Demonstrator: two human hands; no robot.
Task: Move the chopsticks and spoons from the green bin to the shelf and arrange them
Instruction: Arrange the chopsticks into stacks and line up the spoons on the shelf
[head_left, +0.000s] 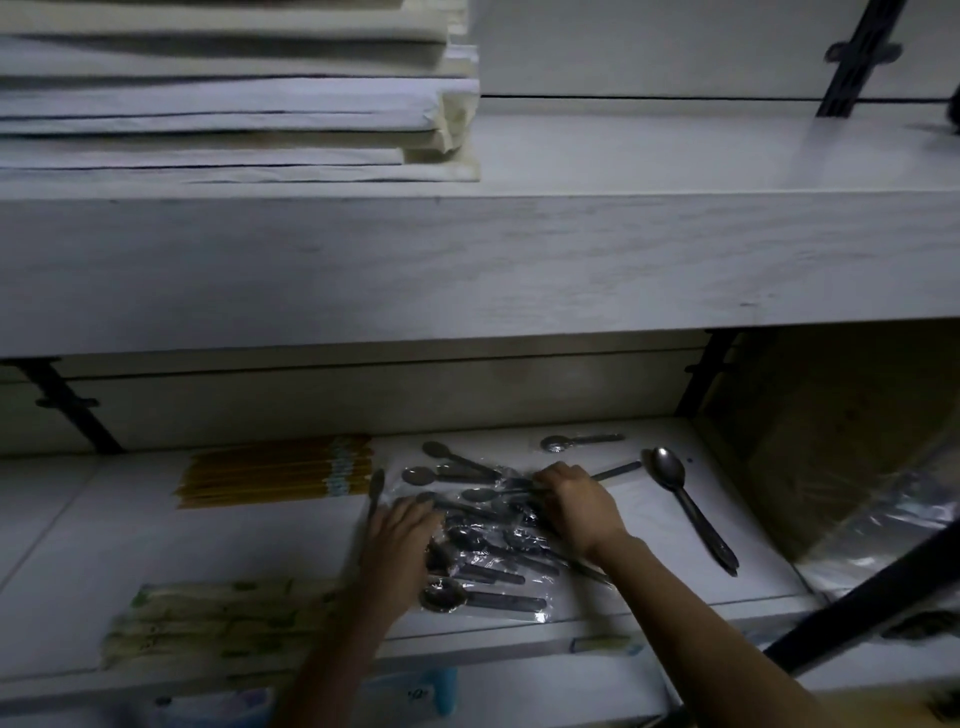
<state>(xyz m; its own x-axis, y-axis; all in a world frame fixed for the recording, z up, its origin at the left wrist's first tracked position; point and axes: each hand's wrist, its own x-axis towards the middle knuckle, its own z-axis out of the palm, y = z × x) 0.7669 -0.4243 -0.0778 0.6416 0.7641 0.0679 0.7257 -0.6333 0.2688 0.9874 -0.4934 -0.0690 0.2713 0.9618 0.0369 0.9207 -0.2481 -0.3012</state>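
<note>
2 hands (400, 540), approx. 12 spoons (691, 509), 2 chopstick bundles (275, 470), 1 stack of sheets (234, 88).

Fingertips of the left hand (402, 540) are hidden under crinkled clear plastic wrap over the pile of dark metal spoons (483, 530); grip cannot be judged. Curled fingers of the right hand (576, 501) are buried in the same pile at its 1 o'clock edge. Print on the pale paper-sleeved chopstick bundle (218, 623), at 8 o'clock, is blurred. The stack of folded white sheets (234, 93) is cut off at the top and left edges.
</note>
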